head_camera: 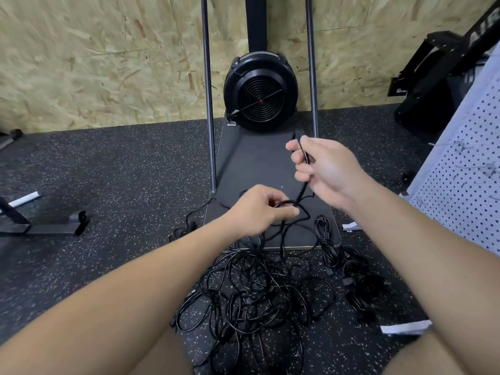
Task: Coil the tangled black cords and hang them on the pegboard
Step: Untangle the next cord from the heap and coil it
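Tangled cords: a loose black heap on the speckled rubber floor, nearest the person, between the forearms.
Coiled bundles: two finished-looking bundles lie on the floor just right of the heap, one partly on the machine's base plate.
Left hand: fingers curled, thumb and forefinger pinching a loop of one cord low above the heap.
Right hand: raised higher, its grip closed round the same cord, whose free end projects above the fingers.
Step in hand: judged to be drawing one cord clear and starting its first loop.
Method: feed slack through the left-hand pinch, keep loops equal, and shake the strand free where it snags rather than pulling tight.
Pegboard: white perforated panel at far right; no cords visibly hung on it.
Beyond: fan housing against the chipboard wall.
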`<state>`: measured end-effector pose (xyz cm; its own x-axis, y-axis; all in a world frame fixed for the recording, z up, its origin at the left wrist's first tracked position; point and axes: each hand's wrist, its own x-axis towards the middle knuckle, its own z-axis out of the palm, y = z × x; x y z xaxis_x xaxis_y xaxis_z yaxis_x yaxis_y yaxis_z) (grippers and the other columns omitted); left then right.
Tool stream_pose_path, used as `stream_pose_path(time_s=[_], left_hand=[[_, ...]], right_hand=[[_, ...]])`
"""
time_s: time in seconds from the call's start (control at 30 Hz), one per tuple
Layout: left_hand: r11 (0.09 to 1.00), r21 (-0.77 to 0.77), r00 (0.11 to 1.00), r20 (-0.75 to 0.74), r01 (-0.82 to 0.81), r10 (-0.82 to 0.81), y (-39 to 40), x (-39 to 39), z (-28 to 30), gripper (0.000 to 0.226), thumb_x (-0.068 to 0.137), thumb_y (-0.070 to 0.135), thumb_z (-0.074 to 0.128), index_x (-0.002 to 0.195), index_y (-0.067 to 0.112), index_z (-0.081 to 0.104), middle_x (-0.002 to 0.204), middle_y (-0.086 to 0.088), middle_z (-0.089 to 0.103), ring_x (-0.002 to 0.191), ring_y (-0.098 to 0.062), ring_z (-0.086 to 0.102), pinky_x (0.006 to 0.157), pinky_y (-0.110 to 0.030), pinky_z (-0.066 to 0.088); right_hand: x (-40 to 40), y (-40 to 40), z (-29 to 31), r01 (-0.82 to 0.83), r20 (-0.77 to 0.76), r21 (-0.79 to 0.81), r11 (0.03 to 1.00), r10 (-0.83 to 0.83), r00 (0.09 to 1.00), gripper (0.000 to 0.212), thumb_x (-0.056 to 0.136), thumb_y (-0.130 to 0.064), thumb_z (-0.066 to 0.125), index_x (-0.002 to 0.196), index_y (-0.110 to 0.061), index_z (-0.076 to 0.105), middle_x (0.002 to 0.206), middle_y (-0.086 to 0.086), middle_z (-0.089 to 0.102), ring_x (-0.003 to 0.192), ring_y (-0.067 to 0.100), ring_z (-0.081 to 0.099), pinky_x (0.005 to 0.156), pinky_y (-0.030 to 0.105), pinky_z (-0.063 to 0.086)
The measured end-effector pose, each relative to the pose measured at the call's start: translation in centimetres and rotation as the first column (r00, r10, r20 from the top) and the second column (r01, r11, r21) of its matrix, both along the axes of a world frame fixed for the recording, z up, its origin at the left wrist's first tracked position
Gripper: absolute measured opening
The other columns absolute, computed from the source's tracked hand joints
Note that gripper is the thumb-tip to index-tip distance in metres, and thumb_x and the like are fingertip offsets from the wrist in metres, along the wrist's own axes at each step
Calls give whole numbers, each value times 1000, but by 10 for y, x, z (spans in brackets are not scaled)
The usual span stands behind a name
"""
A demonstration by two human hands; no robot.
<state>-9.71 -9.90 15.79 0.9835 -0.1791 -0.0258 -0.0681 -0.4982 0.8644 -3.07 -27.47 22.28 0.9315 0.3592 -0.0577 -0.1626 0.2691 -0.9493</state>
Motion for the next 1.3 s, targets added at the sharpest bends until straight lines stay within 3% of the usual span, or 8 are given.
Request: stream_pose_path(time_s=[0.13,0.23,0.37,0.53,0.63,0.83,1.0,1.3], left_hand=[[998,-8,997,-37,-64,64,-3,-1,-3,39,100,35,81,72,11,70,58,6,53,53,-14,37,52,-26,30],[967,-101,971,-88,-233,224,1,7,0,35,100,38,80,78,11,76,66,0,64,56,-19,42,51,-27,30],[879,-290,926,-130,-378,355,10,16,7,34,101,33,77,84,4,78,68,-3,60,57,-15,42,52,-27,32],[775,-515,930,-238,-365,280,7,17,29,21,105,24,71,94,6,73,68,2,52,54,-9,38,48,-21,23],[724,-588,928,-304,-361,216,3,17,33,21,105,24,71,91,8,72,70,3,50,56,-8,34,53,-24,14],[703,-622,936,-286,-344,205,14,17,33,21,108,22,65,94,7,71,70,3,49,57,-9,35,56,-26,15],[672,-652,936,-246,-352,251,30,19,31,32,105,15,63,126,-7,74,77,2,57,63,-10,44,52,-21,30],[812,-511,958,-191,-283,214,50,-5,18,33,100,-1,59,125,5,80,75,-4,61,61,-14,45,59,-28,30]], right_hand=[[0,-2,-16,103,171,-438,893,-30,985,41,114,-42,53,109,-12,80,92,1,81,79,16,75,88,41,63],[-1,-10,-22,189,296,-687,701,33,954,44,112,-46,52,100,-15,81,92,-1,82,85,17,80,83,32,61],[-3,-18,-21,-5,206,-769,639,256,944,24,104,-17,62,91,-12,82,86,6,82,75,19,79,71,29,60],[-10,4,-50,-144,154,-874,465,544,825,10,101,-24,75,110,-19,75,100,-6,82,88,15,76,87,34,60],[-17,20,-70,-236,79,-888,394,637,767,10,103,-22,72,101,-30,66,87,-16,73,78,9,67,77,30,52],[-5,25,-96,-318,39,-814,487,592,805,23,107,-41,58,104,-32,79,107,8,81,107,32,77,102,63,59],[-9,29,-67,-310,-4,-646,697,404,915,29,116,-13,52,113,9,71,100,17,83,94,36,81,89,39,68],[-21,37,12,75,335,-337,939,45,941,28,116,-21,46,115,-9,70,72,10,69,61,28,69,62,42,58]])
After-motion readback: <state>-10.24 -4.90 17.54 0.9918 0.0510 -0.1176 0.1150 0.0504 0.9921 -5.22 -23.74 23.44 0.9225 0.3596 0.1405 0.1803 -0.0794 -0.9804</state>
